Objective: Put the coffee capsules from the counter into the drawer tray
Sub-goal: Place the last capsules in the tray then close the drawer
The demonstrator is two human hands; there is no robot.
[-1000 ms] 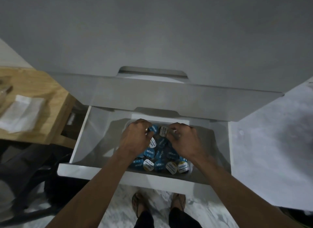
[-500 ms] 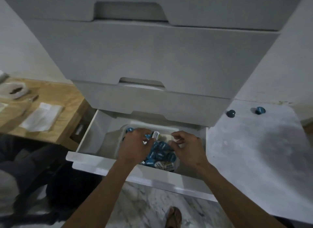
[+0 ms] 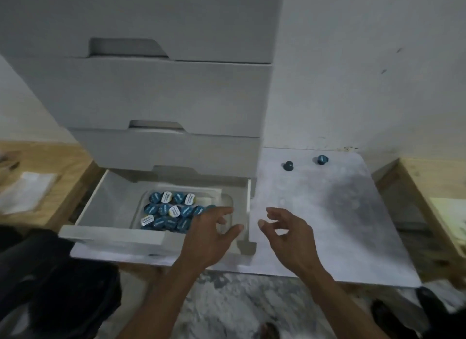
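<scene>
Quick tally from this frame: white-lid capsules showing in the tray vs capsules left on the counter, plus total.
white-lid capsules in tray: 4
blue capsules on counter: 2
Total: 6

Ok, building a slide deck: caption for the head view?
Both hands open and empty; capsules fill the drawer tray, two remain on the counter.
</scene>
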